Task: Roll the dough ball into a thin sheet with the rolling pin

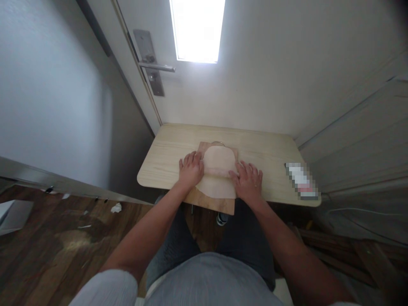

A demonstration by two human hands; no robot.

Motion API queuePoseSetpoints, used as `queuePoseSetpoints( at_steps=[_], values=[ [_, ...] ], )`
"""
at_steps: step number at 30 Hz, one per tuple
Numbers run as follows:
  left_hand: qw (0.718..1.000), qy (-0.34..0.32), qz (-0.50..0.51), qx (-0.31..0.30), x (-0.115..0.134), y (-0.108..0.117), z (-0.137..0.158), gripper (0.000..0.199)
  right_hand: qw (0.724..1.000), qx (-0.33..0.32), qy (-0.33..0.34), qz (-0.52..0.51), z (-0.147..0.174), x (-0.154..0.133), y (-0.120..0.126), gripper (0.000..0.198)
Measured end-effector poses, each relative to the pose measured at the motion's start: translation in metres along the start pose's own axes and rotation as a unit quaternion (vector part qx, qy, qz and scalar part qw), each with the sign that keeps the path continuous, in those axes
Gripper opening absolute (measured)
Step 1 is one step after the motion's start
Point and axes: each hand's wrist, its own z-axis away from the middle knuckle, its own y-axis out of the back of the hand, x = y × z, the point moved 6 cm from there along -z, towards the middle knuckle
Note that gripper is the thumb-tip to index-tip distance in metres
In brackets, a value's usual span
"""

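A flat sheet of pale dough [219, 155] lies on a wooden cutting board [212, 204], reaching toward me on both sides of a light wooden rolling pin [217, 171]. The pin lies crosswise over the dough. My left hand [191, 168] is on its left end, fingers bent forward over it. At the right end, my right hand [248, 179] presses down with its fingers a little apart and the thumb toward the middle. Both palms cover the pin's ends, so those are hidden. A metal handle [218, 143] shows at the board's far edge.
The board rests on a small pale wooden table [165, 148], its near edge overhanging my lap. A pixelated flat object [302, 181] lies at the table's right end. Behind stands a white door with a lever handle [157, 67]. Crumpled paper [116, 208] lies on the floor.
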Motion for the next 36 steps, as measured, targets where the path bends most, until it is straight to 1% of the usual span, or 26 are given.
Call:
queuePoseSetpoints(
  at_steps=[9, 13, 20, 25, 29, 33, 36],
  values=[
    [0.999, 0.027, 0.016, -0.030, -0.001, -0.004, -0.026, 0.046, 1.000, 0.008, -0.028, 0.006, -0.020, 0.001, -0.004, 0.052],
    [0.999, 0.029, 0.012, -0.038, -0.002, -0.007, -0.036, 0.047, 0.999, 0.007, -0.037, 0.003, -0.029, 0.001, -0.003, 0.052],
    [0.999, 0.020, -0.010, -0.039, -0.005, -0.012, -0.053, 0.048, 0.998, 0.020, -0.054, 0.005, -0.046, 0.004, -0.006, 0.052],
    [0.999, 0.021, -0.004, -0.031, -0.002, -0.010, -0.066, 0.045, 0.997, 0.028, -0.068, -0.002, -0.059, 0.006, -0.009, 0.050],
    [0.999, 0.021, -0.009, -0.032, 0.001, -0.009, -0.077, 0.043, 0.996, 0.022, -0.088, -0.013, -0.070, 0.010, -0.012, 0.047],
    [0.998, 0.032, -0.010, -0.047, -0.001, -0.014, -0.088, 0.045, 0.995, 0.005, -0.102, -0.013, -0.081, 0.013, -0.017, 0.047],
    [0.998, 0.036, -0.009, -0.047, -0.001, -0.015, -0.095, 0.045, 0.994, -0.009, -0.110, -0.007, -0.088, 0.014, -0.020, 0.048]
  ],
)
